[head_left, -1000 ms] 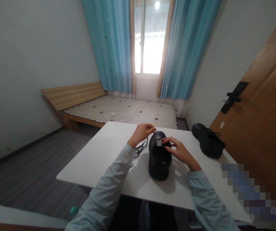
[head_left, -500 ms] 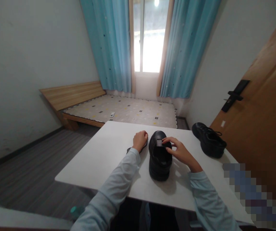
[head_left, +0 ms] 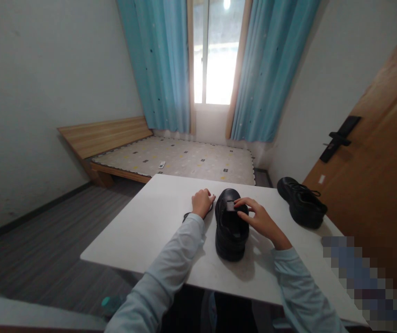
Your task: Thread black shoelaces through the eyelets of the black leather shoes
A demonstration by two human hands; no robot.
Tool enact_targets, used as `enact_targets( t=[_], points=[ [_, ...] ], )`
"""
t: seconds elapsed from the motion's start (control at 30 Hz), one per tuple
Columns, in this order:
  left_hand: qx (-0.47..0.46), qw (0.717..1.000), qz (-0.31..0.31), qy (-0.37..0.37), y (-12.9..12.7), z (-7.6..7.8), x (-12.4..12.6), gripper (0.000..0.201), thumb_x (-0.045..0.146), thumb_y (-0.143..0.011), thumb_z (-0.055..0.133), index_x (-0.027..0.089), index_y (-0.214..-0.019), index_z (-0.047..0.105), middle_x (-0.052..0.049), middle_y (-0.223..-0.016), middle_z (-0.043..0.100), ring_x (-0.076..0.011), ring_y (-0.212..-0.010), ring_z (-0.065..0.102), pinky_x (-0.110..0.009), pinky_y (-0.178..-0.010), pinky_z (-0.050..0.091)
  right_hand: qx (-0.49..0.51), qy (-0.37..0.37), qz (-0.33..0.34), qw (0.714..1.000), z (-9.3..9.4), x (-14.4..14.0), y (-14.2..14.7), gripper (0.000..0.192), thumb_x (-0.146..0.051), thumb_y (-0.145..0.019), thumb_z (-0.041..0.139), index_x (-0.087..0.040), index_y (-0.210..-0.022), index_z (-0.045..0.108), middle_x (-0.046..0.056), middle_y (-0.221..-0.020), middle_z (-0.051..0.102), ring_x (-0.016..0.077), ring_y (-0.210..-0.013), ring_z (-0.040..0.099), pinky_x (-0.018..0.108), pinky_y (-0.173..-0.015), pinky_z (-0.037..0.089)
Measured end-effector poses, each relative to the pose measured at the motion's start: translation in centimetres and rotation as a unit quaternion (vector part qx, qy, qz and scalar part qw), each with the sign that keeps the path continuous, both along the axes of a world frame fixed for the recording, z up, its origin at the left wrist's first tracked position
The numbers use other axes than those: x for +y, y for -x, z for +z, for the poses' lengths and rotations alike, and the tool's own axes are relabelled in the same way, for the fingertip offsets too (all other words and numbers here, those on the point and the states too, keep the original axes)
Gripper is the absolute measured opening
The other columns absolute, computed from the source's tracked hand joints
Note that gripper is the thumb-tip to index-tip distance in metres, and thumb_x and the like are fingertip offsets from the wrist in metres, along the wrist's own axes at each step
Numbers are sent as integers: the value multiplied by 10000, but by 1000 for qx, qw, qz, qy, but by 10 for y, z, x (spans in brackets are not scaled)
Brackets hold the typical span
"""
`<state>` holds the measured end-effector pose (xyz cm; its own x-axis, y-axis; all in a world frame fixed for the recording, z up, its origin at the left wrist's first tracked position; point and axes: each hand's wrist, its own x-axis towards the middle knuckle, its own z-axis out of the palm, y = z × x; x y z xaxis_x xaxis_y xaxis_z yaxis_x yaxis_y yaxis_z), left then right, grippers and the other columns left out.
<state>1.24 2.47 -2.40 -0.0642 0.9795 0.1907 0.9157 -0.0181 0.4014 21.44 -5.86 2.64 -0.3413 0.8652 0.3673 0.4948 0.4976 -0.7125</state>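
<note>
Two hands: both ours, in pale sleeves, reach over the white table, one to each side of the near shoe.
Left hand: curled, fingers bent in toward the thumb, just left of that shoe; black lace shows beside it on the tabletop, and we cannot tell whether the fingers grip it.
Right hand: half open, reaching in from the right, its thumb and fingertips at the tongue of the near shoe; whether they pinch it, we cannot tell.
Near shoe: black, sole down around mid-table, toe pointing away from us, heel near the front edge.
Table edges: the front edge runs close to us and ends on the left in a rounded corner; the back edge lies toward the bed.
Room to move: the widest stretch of tabletop lies left of our left hand; a narrower one parts our right hand from the far shoe, black too, near the right edge.
Shoe openings: the near one faces up, its dark inside partly visible; the far one is too dark to read.
Bed: it carries a small white device.
</note>
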Motion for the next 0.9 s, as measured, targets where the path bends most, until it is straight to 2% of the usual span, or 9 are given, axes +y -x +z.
enact_targets(
  t=[0.23,0.47,0.63,0.77,0.9],
  points=[
    [51,998,-23,5,-6,-2,-4,264,386,-829,551,159,-948,613,-131,-1015,634,-260,-989,580,-357,-819,421,-13,-14,-5,1000,-2,0,1,191,-238,-730,599,-223,-921,604,74,-1097,630,248,-1043,550,388,-778,479],
    [36,999,-27,-5,-6,4,-6,193,306,-871,493,158,-929,603,-128,-982,653,-240,-983,588,-341,-828,413,-12,-20,-10,1000,-2,0,2,197,-227,-730,595,-224,-927,611,72,-1087,633,248,-1038,550,395,-782,481],
    [-50,997,-51,-41,-1,11,-10,135,280,-872,501,175,-902,580,-84,-861,679,-200,-836,628,-290,-740,433,-21,-32,-15,999,-3,1,2,174,-238,-756,598,-225,-928,617,74,-1080,636,250,-1036,556,417,-828,465],
    [-138,982,-88,-89,3,16,-15,73,226,-831,549,176,-866,588,-44,-803,681,-157,-753,627,-256,-713,443,-12,-46,-1,999,-4,2,1,150,-297,-784,611,-227,-916,626,78,-1070,640,247,-1025,573,433,-884,442],
    [-204,966,-115,-107,3,21,-21,145,188,-820,535,173,-940,614,-25,-787,686,-128,-712,626,-245,-733,463,4,-80,-3,997,-2,2,2,112,-326,-793,623,-223,-835,634,81,-1059,641,247,-1025,576,436,-921,419]
  ],
)
